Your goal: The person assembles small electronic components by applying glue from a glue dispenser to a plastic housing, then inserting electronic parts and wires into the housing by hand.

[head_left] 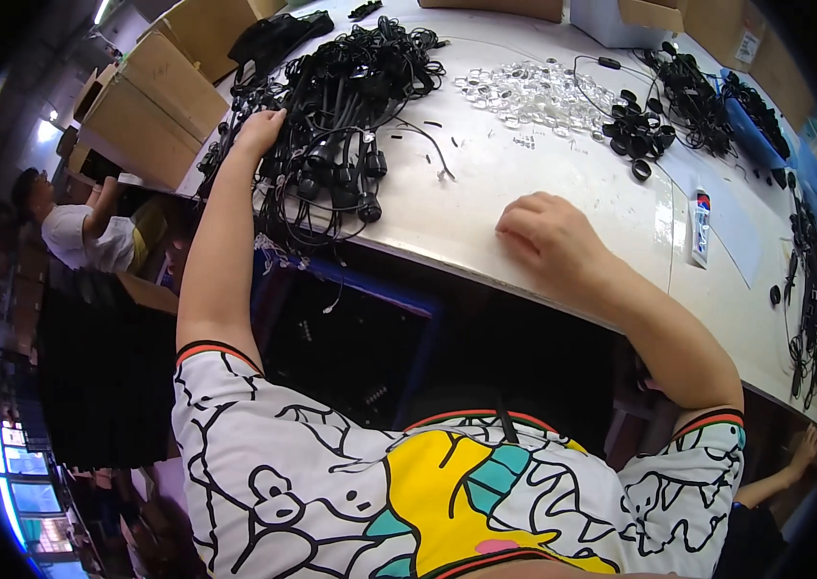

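My left hand point(260, 131) reaches to the left side of a large tangled pile of black cables point(341, 96). Its fingers are closed among the cables, and what they grip, if anything, is hidden. Black cylindrical fittings point(368, 206) and thin wire ends hang at the front of this pile, some over the table edge. My right hand point(551, 236) rests near the front edge of the white table point(447, 217), its fingers curled together and nothing showing in them. A loose cable end point(447, 174) lies between the pile and this hand.
Clear rings point(543, 92) spread over the table's back middle, beside black rings point(638, 130). A tube point(702, 227) lies at right on white paper point(741, 232). More cables point(809, 289) line the right edge. Cardboard boxes point(143, 111) stand left; a person point(90, 222) sits beyond.
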`<state>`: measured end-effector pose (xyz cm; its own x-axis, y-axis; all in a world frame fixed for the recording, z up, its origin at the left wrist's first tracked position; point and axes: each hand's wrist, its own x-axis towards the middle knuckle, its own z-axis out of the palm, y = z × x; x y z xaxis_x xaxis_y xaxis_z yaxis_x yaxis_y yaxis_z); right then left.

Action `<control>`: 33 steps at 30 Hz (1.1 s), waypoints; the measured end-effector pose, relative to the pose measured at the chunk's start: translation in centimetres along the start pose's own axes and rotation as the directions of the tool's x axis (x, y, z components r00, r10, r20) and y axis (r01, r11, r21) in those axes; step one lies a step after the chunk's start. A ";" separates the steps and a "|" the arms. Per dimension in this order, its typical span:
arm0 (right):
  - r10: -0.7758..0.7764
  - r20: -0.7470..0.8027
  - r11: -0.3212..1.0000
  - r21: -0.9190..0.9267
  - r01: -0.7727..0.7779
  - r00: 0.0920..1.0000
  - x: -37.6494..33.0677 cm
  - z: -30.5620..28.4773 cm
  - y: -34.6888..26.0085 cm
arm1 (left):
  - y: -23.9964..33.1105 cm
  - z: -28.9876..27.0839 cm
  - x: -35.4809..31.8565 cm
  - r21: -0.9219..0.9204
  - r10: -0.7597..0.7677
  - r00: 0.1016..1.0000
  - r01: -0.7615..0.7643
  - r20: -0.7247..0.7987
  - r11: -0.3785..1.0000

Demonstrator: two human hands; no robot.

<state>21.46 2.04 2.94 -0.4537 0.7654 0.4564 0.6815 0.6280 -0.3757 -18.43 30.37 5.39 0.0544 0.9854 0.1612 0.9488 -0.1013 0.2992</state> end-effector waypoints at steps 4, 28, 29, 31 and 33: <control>-0.034 -0.028 0.993 0.109 0.037 0.999 -0.7 -0.1 1.7 | 1.1 -0.3 -0.9 -0.048 -0.009 1.000 0.010 0.019 0.999; -0.172 -0.502 0.980 -0.174 0.095 0.848 1.3 -6.2 -4.5 | 15.7 -11.2 -18.1 -0.263 0.736 0.676 -0.717 -0.036 0.646; -0.196 -0.465 0.968 -0.235 0.093 0.864 1.4 -6.5 -6.0 | 17.0 -10.6 -19.4 -0.205 0.807 0.591 -0.791 -0.007 0.577; -0.171 -0.267 0.949 -0.303 0.086 0.948 0.4 -7.0 -8.6 | 20.6 -9.8 -23.0 -0.075 0.864 0.500 -0.861 0.052 0.503; 0.097 0.032 0.971 -0.224 -0.088 0.995 -1.5 -5.9 -8.6 | 21.9 -8.2 -25.8 0.061 0.903 0.428 -0.902 0.015 0.427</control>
<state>19.62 -5.34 10.28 -0.4035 0.8270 0.3915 0.8300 0.5109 -0.2237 -1.58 1.58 15.55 0.8853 0.3327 0.3250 0.3747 -0.9241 -0.0748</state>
